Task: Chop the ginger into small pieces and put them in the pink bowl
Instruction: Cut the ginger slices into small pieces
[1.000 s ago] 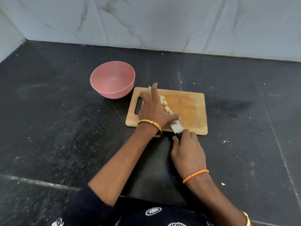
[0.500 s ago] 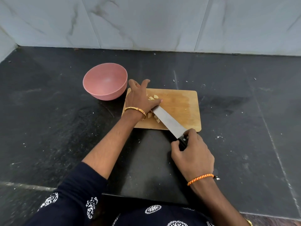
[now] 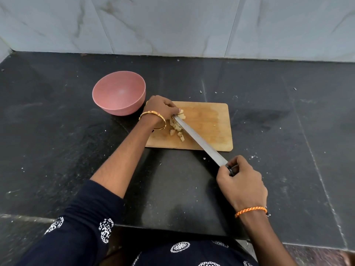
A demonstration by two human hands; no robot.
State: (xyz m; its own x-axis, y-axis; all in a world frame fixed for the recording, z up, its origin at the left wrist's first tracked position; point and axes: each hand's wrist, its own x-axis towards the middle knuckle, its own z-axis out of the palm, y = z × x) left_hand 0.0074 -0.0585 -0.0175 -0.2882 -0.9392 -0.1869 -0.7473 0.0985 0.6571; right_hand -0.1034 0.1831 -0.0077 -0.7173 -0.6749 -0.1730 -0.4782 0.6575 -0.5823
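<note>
Several pale chopped ginger pieces (image 3: 177,129) lie on the left part of a wooden cutting board (image 3: 209,123). My left hand (image 3: 161,109) curls over the pieces at the board's left end, its fingertips pinching some ginger by the knife tip. My right hand (image 3: 241,184) grips the dark handle of a long knife (image 3: 199,143), near the counter's front edge. The blade runs diagonally up-left across the board to the ginger. The pink bowl (image 3: 119,93) stands just left of the board, and nothing shows inside it.
The black stone counter (image 3: 288,121) carries small crumbs and specks. A grey marble-tiled wall (image 3: 172,25) rises behind it. The counter's front edge (image 3: 172,231) lies close to my body.
My left hand has curled from flat over the ginger into a pinch at the knife tip. The knife has drawn back toward me, its blade lying at a lower slant across the board.
</note>
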